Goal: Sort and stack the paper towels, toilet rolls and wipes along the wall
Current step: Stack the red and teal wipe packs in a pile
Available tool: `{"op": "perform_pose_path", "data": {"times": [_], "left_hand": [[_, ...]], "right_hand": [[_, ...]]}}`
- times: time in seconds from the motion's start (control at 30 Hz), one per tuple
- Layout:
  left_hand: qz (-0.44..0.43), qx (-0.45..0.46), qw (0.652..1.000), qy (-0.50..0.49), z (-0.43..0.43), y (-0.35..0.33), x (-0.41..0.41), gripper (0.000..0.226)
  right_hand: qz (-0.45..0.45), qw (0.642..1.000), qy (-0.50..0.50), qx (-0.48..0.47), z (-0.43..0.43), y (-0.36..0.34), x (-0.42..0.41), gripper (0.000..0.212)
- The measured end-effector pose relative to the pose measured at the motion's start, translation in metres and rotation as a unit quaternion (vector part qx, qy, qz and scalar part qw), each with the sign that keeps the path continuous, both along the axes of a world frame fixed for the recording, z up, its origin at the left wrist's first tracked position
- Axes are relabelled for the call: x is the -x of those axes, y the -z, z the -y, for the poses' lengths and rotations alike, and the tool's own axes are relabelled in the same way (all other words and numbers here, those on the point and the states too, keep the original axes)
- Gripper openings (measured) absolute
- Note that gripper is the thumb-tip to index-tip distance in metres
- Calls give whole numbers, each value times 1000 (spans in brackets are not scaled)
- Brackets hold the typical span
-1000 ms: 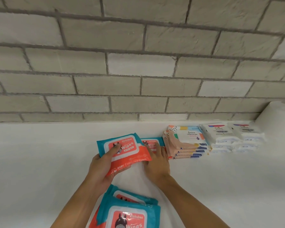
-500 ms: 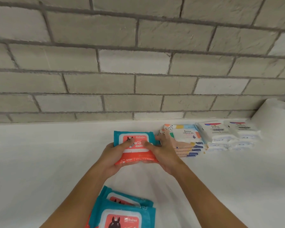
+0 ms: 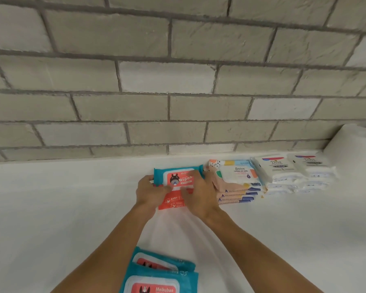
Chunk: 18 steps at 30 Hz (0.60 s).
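White counter stretches wide left of the hands. Nearest, between the forearms, lie loose teal packs. Beyond them the left hand and right hand clamp opposite ends of the teal-and-red wipes stack, thumbs on top. Just right of the right hand sit the Stalove stack, the Dove stacks and a paper towel roll, lined along the brick wall.

Both bare forearms come up from the bottom of the view and angle in toward each other, so the hands end up nearly side by side. Left hand curls round the left end of a teal-and-coral soft plastic wipes pack, right hand grips its right side, fingers bent over the top.
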<state>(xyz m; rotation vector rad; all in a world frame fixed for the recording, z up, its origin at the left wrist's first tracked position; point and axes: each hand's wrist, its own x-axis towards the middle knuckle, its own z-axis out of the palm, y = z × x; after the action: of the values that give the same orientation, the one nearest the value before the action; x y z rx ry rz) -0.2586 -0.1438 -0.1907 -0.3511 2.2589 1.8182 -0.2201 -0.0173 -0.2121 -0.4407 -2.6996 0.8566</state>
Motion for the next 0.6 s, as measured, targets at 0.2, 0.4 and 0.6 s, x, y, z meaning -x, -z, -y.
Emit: {"op": "perform_pose_path", "data": {"times": [0.2,0.4,0.6], "left_hand": [[-45,94,994,18,-4,6,-1,66],[-99,161,980,60,-7,8,-8,59],[-101,196,972,76,-2,15,-13,62]], "right_hand": [[2,998,-6,-70,0,18,-1,41],[-8,985,-52,-162,4,23,-15,41],[70,984,-100,-127,3,16,-30,72]]}}
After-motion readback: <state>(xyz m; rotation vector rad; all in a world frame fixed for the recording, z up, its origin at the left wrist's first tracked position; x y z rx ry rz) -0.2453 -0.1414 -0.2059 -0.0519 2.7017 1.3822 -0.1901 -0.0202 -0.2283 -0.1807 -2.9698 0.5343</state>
